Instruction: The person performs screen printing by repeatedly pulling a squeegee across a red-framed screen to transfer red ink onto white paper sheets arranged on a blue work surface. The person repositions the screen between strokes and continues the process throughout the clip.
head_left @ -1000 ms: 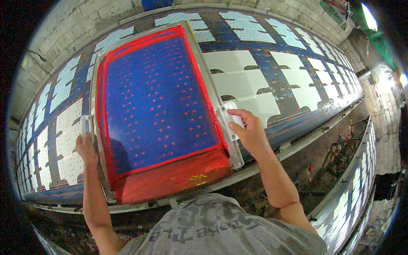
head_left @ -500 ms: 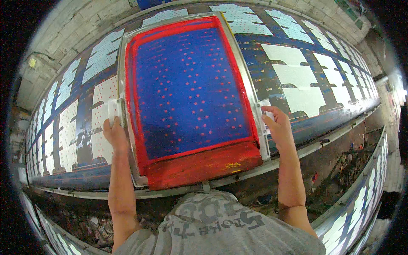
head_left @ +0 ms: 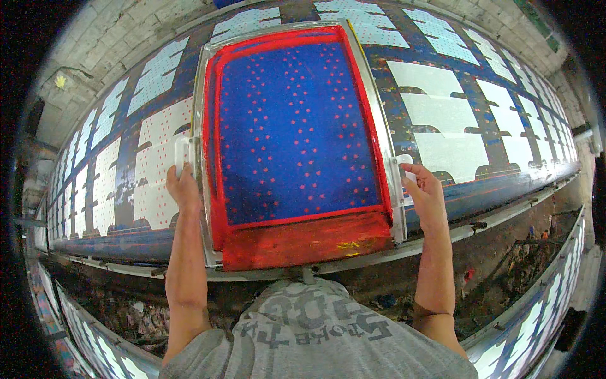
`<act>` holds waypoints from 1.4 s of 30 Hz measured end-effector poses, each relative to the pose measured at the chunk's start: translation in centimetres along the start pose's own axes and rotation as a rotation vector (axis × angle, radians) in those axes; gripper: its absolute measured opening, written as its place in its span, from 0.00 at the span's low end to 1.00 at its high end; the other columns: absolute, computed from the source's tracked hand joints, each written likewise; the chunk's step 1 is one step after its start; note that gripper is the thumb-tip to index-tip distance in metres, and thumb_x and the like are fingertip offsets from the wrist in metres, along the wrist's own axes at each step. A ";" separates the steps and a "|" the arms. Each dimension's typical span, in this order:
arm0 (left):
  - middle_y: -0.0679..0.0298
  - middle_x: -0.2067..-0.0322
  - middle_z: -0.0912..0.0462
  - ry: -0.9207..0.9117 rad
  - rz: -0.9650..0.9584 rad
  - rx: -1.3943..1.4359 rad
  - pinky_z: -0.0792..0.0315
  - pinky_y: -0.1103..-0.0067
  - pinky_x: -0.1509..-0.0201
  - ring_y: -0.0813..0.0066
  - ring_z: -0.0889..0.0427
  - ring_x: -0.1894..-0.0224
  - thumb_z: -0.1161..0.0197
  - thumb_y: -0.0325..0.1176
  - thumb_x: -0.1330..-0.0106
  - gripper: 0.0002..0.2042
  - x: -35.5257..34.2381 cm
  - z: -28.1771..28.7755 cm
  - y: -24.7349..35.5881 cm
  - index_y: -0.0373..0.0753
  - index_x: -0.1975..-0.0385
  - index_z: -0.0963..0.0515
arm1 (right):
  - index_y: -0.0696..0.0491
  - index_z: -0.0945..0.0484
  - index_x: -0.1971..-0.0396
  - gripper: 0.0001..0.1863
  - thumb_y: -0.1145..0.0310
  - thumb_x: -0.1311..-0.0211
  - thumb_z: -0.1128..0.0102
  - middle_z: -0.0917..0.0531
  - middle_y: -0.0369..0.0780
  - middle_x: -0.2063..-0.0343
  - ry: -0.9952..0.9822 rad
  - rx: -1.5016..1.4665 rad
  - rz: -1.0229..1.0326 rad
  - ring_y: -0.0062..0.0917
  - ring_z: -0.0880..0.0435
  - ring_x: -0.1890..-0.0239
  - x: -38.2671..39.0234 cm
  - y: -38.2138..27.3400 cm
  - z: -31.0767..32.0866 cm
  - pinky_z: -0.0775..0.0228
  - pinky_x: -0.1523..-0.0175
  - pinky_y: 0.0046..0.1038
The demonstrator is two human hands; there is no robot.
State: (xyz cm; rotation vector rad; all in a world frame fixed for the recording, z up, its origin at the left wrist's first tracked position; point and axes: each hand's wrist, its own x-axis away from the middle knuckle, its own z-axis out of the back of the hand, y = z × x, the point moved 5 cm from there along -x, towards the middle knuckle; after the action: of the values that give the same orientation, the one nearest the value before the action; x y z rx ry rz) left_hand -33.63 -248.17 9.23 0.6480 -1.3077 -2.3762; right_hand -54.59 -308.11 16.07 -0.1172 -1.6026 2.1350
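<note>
A screen-printing frame (head_left: pixel 386 136) lies over the long table in front of me, with pale metal sides and a blue mesh (head_left: pixel 297 132) speckled with small red dots. Red ink lines the mesh's border and covers a wide band (head_left: pixel 309 243) at the near end. My left hand (head_left: pixel 183 188) is closed round the white handle (head_left: pixel 182 151) on the frame's left side. On the opposite side, my right hand (head_left: pixel 424 192) grips another white handle (head_left: pixel 405 165) between thumb and fingers. Whatever lies directly beneath the frame is hidden.
Left of the frame, white fabric panels (head_left: pixel 161 151) carry red dots; plain white panels (head_left: pixel 442 107) lie to its right. Dotted light-blue panels (head_left: pixel 360 25) line the far row. A metal rail (head_left: pixel 467 232) runs along the near edge. Another panel-covered table (head_left: pixel 524 341) stands behind me.
The frame has shifted a little to the right along the table, both hands still on its handles. More of the dotted panel at its left now shows. My view has shifted slightly too.
</note>
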 end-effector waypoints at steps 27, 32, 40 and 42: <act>0.41 0.55 0.15 -0.103 0.066 -0.187 0.24 0.48 0.45 0.37 0.15 0.51 0.36 0.32 0.28 0.14 1.9 -2.1 -0.1 0.31 0.48 0.22 | 0.48 0.17 0.35 0.29 0.75 0.40 0.37 0.16 0.43 0.36 -0.380 1.073 0.826 0.45 0.17 0.34 13.8 -6.1 -17.9 0.26 0.31 0.51; 0.44 0.52 0.16 -0.136 0.044 -0.131 0.25 0.48 0.41 0.39 0.17 0.46 0.37 0.30 0.28 0.18 2.2 -1.5 1.0 0.31 0.41 0.25 | 0.54 0.13 0.44 0.28 0.83 0.47 0.41 0.11 0.46 0.48 -0.434 1.014 0.793 0.47 0.13 0.44 12.4 -9.5 -22.8 0.21 0.40 0.50; 0.45 0.50 0.15 -0.087 -0.029 0.002 0.23 0.50 0.40 0.39 0.15 0.45 0.37 0.25 0.31 0.22 2.1 -1.4 1.3 0.33 0.36 0.24 | 0.54 0.11 0.46 0.29 0.85 0.50 0.43 0.09 0.49 0.51 -0.435 1.029 0.674 0.49 0.12 0.47 14.1 -9.9 -22.2 0.21 0.40 0.49; 0.44 0.49 0.15 -0.128 0.033 0.019 0.24 0.51 0.39 0.39 0.16 0.45 0.38 0.23 0.31 0.23 2.0 -1.7 1.0 0.34 0.35 0.25 | 0.53 0.12 0.46 0.29 0.84 0.51 0.42 0.09 0.48 0.51 -0.383 1.019 0.719 0.48 0.12 0.47 14.3 -9.3 -22.3 0.21 0.40 0.50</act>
State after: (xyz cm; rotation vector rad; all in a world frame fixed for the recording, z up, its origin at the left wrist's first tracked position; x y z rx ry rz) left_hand -34.26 -250.88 8.78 0.4827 -1.3843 -2.4162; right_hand -56.90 -280.45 20.52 0.0699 -0.4289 3.4331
